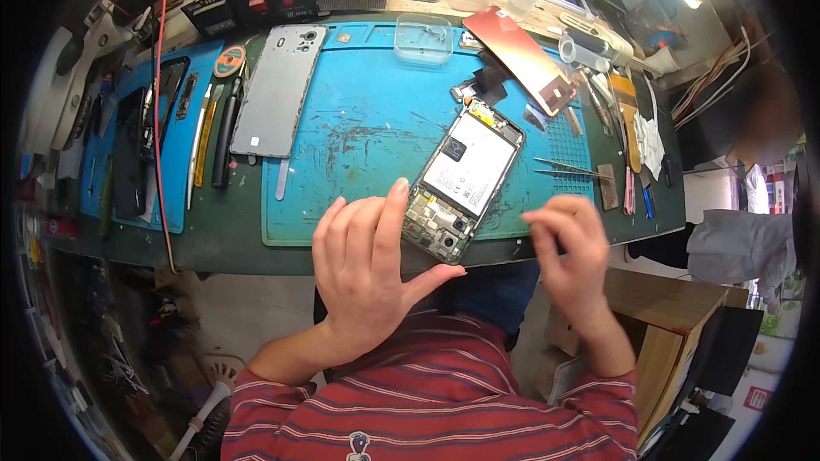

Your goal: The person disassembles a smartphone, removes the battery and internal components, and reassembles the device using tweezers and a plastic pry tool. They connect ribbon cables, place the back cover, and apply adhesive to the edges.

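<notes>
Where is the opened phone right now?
In the head view, the opened phone is just right of centre, at the near edge of the blue mat, between the person's left hand and right hand.

- I am remotely viewing a red fabric shirt (427, 397) carrying thin white and dark stripes.
- A small dark-and-pale emblem (359, 446) is showing on its front.
- Matching striped sleeves (269, 401) are leaving both forearms (295, 352) bare.
- I am also making out blue cloth trousers (491, 297).

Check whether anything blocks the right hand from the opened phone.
Nothing visible does: only blue mat shows between the right hand and the opened phone. The tweezers lie farther up, outside that gap.
</notes>
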Tool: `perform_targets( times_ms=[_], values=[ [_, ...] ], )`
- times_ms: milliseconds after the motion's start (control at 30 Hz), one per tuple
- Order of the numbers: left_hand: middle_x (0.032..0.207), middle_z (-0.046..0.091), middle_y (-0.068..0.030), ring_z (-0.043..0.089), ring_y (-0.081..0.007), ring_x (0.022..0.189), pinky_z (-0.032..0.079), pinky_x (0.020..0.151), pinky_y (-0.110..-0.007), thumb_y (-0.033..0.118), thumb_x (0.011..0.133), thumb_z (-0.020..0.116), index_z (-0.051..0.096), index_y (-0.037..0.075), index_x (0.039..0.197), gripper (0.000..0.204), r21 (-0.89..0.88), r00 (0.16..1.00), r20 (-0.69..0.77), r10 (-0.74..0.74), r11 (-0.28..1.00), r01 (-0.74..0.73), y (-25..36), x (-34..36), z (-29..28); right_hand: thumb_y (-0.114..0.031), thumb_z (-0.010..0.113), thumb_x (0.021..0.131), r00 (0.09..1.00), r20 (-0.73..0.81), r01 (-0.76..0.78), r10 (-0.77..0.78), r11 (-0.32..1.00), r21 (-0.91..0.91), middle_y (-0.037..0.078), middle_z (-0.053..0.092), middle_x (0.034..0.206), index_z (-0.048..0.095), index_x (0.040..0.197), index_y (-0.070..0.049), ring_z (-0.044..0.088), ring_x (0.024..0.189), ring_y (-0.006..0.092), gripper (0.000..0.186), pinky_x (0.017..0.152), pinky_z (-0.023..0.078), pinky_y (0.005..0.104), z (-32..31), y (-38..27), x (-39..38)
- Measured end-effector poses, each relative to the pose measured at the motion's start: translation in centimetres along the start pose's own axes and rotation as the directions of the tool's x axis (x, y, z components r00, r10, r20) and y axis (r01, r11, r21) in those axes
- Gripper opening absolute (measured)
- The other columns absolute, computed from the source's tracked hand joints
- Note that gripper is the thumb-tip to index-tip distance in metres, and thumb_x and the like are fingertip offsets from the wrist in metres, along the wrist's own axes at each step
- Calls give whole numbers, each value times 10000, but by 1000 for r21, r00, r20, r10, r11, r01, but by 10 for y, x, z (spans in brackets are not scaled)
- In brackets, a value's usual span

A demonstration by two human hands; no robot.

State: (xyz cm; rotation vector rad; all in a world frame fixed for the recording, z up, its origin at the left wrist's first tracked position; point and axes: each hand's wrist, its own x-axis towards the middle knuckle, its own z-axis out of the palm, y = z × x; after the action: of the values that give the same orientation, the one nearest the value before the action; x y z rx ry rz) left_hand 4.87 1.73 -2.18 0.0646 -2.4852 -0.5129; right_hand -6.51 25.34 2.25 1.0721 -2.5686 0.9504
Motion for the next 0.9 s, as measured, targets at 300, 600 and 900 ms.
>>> perform_targets(
  times_ms=[300,600,900],
  values=[
    [1251,649,-102,624,-277,1163,499,1114,-520,695,902,729,589,14,1522,932,35,999,-30,-45,998,46,0,-4,8,68,855,721,950,-178,276,-256,956,98,55,672,923,810,1147,-23,671,794,231,437,653,554,352,59,-38,-5],
    [1201,689,-101,659,-283,1141,487,1126,-544,573,821,884,512,-27,1561,1023,-4,1000,-4,-8,1000,8,-2,0,2,37,855,700,951,-155,272,-266,962,15,58,679,953,825,1117,-22,682,827,233,423,673,569,352,60,-40,-9],
    [1210,683,-104,652,-288,1151,481,1133,-547,516,805,914,489,-29,1578,1037,-44,1000,17,-11,999,11,-4,-1,0,40,860,686,944,-135,301,-300,953,-12,62,677,964,825,1119,-16,689,842,232,438,687,585,350,59,-39,-8]
  ],
)
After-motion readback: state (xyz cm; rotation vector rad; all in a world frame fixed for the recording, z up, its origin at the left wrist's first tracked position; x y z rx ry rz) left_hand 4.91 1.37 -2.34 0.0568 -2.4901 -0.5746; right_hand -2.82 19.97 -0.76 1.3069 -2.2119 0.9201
